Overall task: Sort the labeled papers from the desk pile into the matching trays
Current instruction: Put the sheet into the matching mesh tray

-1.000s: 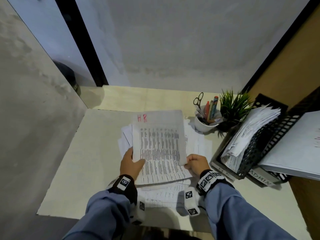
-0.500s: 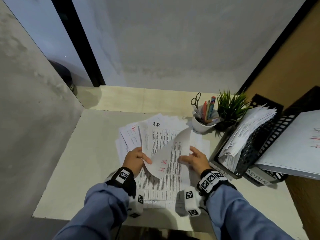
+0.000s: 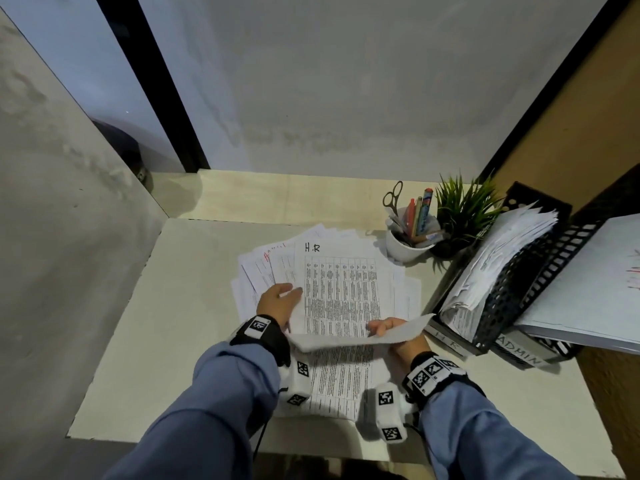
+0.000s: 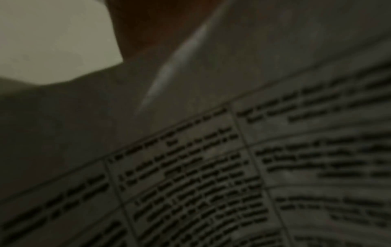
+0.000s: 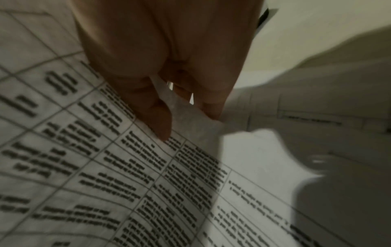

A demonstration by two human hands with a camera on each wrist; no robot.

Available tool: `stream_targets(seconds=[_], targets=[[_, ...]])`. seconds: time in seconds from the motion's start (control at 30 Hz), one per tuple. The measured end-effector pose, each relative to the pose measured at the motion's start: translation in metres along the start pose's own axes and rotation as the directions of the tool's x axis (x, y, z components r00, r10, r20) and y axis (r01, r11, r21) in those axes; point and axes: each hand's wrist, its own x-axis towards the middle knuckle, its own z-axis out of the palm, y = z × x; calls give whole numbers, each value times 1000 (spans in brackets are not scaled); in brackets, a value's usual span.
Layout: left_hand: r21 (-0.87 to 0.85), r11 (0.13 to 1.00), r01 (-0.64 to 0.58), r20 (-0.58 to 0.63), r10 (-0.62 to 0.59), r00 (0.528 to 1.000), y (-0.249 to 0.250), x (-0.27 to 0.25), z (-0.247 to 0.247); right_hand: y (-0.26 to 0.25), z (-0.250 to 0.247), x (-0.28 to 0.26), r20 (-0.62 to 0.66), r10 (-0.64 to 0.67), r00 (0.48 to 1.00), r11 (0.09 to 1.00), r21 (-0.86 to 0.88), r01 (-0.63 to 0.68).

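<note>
A fanned pile of printed papers (image 3: pixel 341 289) lies mid-desk, its top sheet marked "H.R" in black. My left hand (image 3: pixel 282 299) rests on the pile's left side with fingers fairly straight; the left wrist view shows only dark, blurred print (image 4: pixel 190 175). My right hand (image 3: pixel 381 329) pinches one turned-over sheet (image 3: pixel 401 336), held low and nearly edge-on over the pile's near part. The right wrist view shows thumb and fingers (image 5: pixel 162 123) pinching that sheet (image 5: pixel 127 175). To the right stand black mesh trays: one labeled HR (image 3: pixel 498 306), stuffed with papers, and one labeled ADMIN (image 3: pixel 519 355).
A white cup (image 3: pixel 405 245) with scissors and pens and a small green plant (image 3: pixel 460 216) stand behind the trays. Walls close in on the left and back. A brown panel bounds the right. Bare desk (image 3: pixel 166 323) lies left of the pile.
The red-marked HR sheet was lifted off the pile, flipped over and brought down toward me and rightward in my right hand. My left hand released it and now rests on the pile.
</note>
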Motion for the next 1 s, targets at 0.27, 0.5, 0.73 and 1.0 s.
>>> stream_targets(seconds=[0.27,0.5,0.73,1.0], targets=[[45,991,-124,-1,124,992,-5,-6,4,-5,0,-3,-98,-48,994,998,-31,46],[-246,967,-63,134,98,986,-19,-14,-11,-26,-4,11,-163,-130,978,980,-174,101],[-300,948,-105,145,154,977,-16,-22,-13,-36,4,26,-173,-245,954,959,-187,212],[-314,936,-156,-174,105,979,-24,-7,-27,-4,-10,35,-49,-292,955,952,81,296]])
